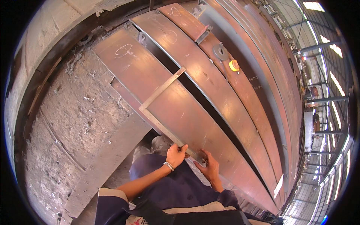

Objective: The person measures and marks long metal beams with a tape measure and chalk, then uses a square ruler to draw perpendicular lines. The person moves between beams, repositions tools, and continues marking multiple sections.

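A flat steel framing square (162,129) lies on the nearest long steel plate (180,108). One arm of the square crosses the plate, while the other runs along its near edge toward me. My left hand (176,155) is closed on that second arm, thumb and fingertips pinching it at the plate edge. Just to the right, my right hand (210,168) is at the end of the same arm, its fingers bent round a small thin thing that I cannot make out. White chalk marks show on the plate's far end.
More long plates (225,93) lie alongside, with dark gaps between them. On them sit a yellow tape measure (234,65), a grey round object (220,51) and a short metal piece (203,34). A flat beam (108,161) crosses the gritty floor (75,112) at left.
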Tool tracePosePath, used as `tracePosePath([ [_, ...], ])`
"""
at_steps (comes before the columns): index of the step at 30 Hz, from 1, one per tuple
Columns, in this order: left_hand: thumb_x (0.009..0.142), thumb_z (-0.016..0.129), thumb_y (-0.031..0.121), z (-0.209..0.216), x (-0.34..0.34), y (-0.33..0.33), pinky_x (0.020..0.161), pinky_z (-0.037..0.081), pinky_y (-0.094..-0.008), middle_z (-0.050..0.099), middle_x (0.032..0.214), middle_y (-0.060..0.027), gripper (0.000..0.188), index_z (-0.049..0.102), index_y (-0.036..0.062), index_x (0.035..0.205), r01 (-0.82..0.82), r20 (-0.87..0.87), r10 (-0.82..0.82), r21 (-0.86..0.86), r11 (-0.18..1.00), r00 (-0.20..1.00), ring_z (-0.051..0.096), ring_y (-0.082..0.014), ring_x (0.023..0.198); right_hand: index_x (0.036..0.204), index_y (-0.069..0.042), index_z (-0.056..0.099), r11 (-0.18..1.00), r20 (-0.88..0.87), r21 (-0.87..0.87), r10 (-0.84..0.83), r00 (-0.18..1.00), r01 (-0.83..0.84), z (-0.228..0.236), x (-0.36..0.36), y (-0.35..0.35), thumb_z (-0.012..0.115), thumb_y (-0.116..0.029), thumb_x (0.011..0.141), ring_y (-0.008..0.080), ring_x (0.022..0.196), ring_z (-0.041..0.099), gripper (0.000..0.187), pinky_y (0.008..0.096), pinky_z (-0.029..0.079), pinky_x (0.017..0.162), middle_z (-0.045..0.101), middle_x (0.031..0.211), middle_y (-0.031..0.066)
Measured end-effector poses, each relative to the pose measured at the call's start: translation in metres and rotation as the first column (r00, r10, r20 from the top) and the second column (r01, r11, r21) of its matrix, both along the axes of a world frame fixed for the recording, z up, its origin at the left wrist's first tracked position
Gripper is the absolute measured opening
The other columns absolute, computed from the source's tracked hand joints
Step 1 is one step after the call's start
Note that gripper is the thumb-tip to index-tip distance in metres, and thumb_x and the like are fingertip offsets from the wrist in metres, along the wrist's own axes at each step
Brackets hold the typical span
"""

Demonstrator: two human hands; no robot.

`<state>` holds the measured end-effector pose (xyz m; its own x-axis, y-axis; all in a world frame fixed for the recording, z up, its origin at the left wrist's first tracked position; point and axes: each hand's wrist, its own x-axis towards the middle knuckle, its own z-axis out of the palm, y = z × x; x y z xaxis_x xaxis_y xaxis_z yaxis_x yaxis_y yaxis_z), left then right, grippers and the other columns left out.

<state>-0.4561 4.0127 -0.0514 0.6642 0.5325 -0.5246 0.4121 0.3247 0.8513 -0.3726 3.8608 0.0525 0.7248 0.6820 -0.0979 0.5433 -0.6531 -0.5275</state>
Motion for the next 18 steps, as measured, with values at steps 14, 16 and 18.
tracePosePath([
  [14, 0.097, 0.068, 0.034, 0.033, -0.003, 0.007, 0.061, 0.056, -0.0361, 0.073, 0.067, -0.013, 0.042, 0.062, -0.0047, 0.081, -0.008, -0.072, 0.006, -0.028, 1.0, 0.997, 0.073, -0.0258, 0.061, 0.13, -0.004, 0.063, 0.996, -0.277, -0.086, -0.025, 0.961, 0.002, 0.064, 0.069, 0.071, 0.052, -0.009, 0.103, 0.0182, 0.069, 0.062, 0.029, 0.0306, 0.048, 0.064, 0.066, 0.086, 0.0116],
  [16, 0.096, 0.069, 0.033, 0.037, -0.002, 0.009, 0.061, 0.056, -0.0365, 0.073, 0.066, -0.0127, 0.04, 0.062, -0.0039, 0.08, -0.054, -0.038, 0.05, -0.118, 0.992, 0.998, 0.073, -0.0258, 0.061, 0.13, -0.004, 0.064, 0.994, -0.24, -0.043, 0.09, 0.967, -0.103, 0.072, 0.084, 0.101, 0.052, -0.009, 0.103, 0.0172, 0.069, 0.061, 0.03, 0.0297, 0.047, 0.063, 0.066, 0.087, 0.0109],
  [18, 0.097, 0.069, 0.028, 0.039, -0.001, 0.009, 0.061, 0.056, -0.0353, 0.073, 0.069, -0.0135, 0.035, 0.063, -0.0041, 0.086, -0.061, -0.039, 0.055, -0.176, 0.983, 0.998, 0.074, -0.0249, 0.064, 0.129, -0.003, 0.064, 0.973, -0.172, 0.025, 0.23, 0.958, -0.229, 0.077, 0.102, 0.13, 0.052, -0.008, 0.103, 0.0157, 0.069, 0.059, 0.029, 0.0285, 0.046, 0.061, 0.065, 0.089, 0.01],
])
